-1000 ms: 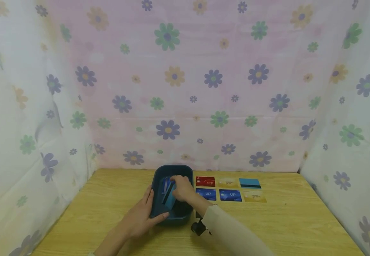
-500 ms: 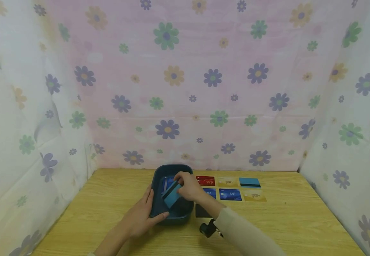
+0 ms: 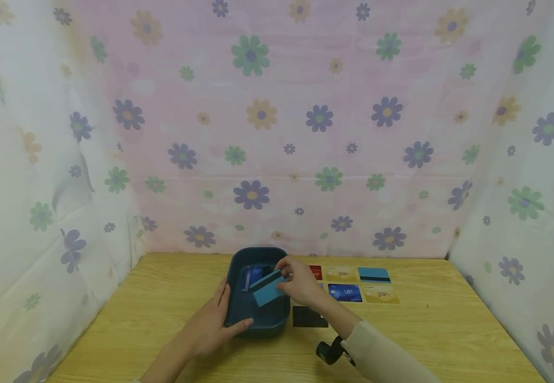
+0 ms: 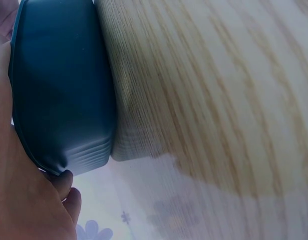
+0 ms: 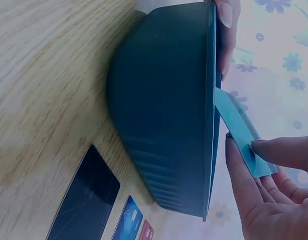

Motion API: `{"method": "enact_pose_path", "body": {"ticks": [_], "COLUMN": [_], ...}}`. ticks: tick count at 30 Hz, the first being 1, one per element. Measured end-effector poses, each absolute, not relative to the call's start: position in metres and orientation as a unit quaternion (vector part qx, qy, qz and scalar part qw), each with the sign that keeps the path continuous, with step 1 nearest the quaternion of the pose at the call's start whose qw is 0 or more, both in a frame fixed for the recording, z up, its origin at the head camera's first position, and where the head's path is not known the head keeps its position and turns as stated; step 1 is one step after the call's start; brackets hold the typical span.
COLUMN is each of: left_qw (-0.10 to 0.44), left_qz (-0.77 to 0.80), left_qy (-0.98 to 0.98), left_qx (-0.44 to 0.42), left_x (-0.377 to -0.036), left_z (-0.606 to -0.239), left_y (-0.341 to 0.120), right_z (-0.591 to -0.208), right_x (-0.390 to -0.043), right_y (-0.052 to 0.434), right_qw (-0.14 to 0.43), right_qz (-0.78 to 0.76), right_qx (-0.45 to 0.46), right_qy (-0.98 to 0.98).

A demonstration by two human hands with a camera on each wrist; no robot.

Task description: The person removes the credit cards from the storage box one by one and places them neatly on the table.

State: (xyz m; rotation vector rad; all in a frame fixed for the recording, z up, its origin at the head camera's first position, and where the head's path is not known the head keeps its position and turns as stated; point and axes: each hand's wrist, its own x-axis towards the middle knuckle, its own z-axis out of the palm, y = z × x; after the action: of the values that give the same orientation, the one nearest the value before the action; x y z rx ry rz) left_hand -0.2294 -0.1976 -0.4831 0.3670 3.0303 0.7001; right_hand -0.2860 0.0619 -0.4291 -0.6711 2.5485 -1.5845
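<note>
My right hand [image 3: 302, 283] pinches a light blue card [image 3: 267, 293] with a dark stripe between thumb and fingers. The card is tilted over the right part of a dark teal plastic tub [image 3: 262, 325]. In the right wrist view, the card [image 5: 238, 125] pokes above the tub's rim, its lower end hidden behind it. My left hand [image 3: 208, 325] holds the tub's left side, with the thumb over the near left rim; the left wrist view shows fingertips [image 4: 72, 204] at the tub's corner. Inside the tub lies a blue card [image 3: 252, 277], and a dark card [image 3: 266, 269] shows beside it.
Right of the tub, cards lie in rows: red [image 3: 316, 272], gold [image 3: 341, 273], light blue [image 3: 374, 274], blue [image 3: 345, 292] and another gold card [image 3: 380, 293]. Nearer is a black card [image 3: 308, 317]. A flowered cloth [image 3: 286, 159] stands behind the wooden table [image 3: 430, 324].
My right hand has lifted the light blue card off the tub's floor and drawn it to the right, turning it. More of the black card now shows. My left hand has stayed put.
</note>
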Motion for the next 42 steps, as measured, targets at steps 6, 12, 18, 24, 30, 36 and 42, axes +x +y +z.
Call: {"method": "enact_pose_path", "body": {"ticks": [6, 12, 18, 24, 30, 36, 42], "left_qw": [0.008, 0.009, 0.009, 0.008, 0.010, 0.007, 0.005], "left_qz": [0.226, 0.225, 0.228, 0.227, 0.229, 0.230, 0.228], "left_qy": [0.967, 0.968, 0.966, 0.966, 0.966, 0.966, 0.966], "left_qx": [0.116, 0.114, 0.118, 0.122, 0.120, 0.122, 0.122], "left_x": [-0.230, -0.229, -0.227, -0.227, -0.228, -0.227, -0.226], "left_z": [-0.484, -0.482, -0.479, -0.480, -0.481, -0.480, -0.479], "left_y": [-0.197, -0.197, -0.197, -0.197, -0.197, -0.197, -0.197], "right_z": [-0.426, -0.427, -0.431, -0.435, -0.438, -0.441, -0.446], "right_x": [-0.282, -0.281, -0.281, -0.281, -0.282, -0.281, -0.280], "right_y": [0.073, 0.082, 0.089, 0.098, 0.104, 0.109, 0.111], "right_qw": [0.028, 0.015, 0.023, 0.023, 0.012, 0.000, 0.002], "right_qz": [-0.514, -0.523, -0.540, -0.541, -0.521, -0.507, -0.512], "right_qx": [-0.216, -0.220, -0.204, -0.197, -0.179, -0.195, -0.177], "right_qy": [0.830, 0.824, 0.816, 0.817, 0.835, 0.839, 0.841]}}
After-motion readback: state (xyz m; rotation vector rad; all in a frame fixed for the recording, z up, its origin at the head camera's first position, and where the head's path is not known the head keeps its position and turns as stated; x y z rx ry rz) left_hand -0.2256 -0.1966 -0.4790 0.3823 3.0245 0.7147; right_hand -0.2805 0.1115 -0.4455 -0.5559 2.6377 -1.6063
